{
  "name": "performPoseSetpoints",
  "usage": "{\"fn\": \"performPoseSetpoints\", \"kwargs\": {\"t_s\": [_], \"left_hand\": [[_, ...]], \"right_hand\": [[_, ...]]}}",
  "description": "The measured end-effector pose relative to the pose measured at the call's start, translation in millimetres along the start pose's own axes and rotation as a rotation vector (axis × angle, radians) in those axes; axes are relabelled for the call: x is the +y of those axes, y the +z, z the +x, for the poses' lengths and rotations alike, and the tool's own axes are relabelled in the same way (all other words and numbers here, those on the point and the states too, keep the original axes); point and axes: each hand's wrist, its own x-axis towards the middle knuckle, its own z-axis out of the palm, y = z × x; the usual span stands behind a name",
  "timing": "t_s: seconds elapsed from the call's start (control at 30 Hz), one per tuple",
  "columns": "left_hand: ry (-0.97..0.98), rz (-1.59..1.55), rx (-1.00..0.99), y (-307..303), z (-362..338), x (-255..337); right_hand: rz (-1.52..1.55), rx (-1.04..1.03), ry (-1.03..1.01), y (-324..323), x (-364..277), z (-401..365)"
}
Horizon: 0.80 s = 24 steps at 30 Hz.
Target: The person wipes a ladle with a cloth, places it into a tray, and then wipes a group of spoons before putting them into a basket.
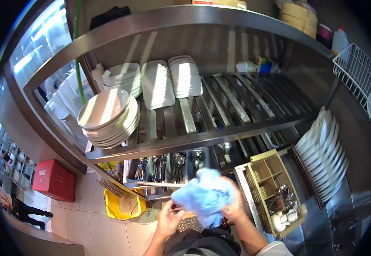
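Observation:
A crumpled light-blue cloth (204,196) is bunched up in front of my body. My right hand (235,204) grips its right side, with the fingers partly hidden behind the folds. My left hand (168,219) is just left of the cloth, its fingers loosely curled and the thumb apart from them. Pale thin sticks (157,184) jut out leftward from the cloth's upper left edge; their other end is covered. Just beyond, spoons and other cutlery (179,160) stand in a grey divided bin (130,177) below the shelf.
A metal slatted shelf (185,143) carries stacked bowls (108,111) and white dishes (157,85). At right are a divided cutlery rack (256,168) and a row of upright plates (322,158). A yellow bucket (112,209) and red box (55,179) stand on the floor. A person (21,209) is far left.

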Motion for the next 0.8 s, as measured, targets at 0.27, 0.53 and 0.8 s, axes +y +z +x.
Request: {"fn": "performPoseSetpoints", "kwargs": {"t_s": [0.27,0.53,0.8], "left_hand": [[-0.296,0.065,0.080,-60.0,-39.5,-30.3],[-0.353,0.263,0.008,-70.1,-45.0,-49.1],[-0.257,0.359,-0.158,-115.7,-18.2,-60.6]], "right_hand": [[-0.235,0.020,-0.758,40.9,-223.2,216.9],[-1.468,-0.165,-0.591,98.3,-275.4,344.6],[-0.494,0.133,-1.143,41.1,-166.8,215.5]]}}
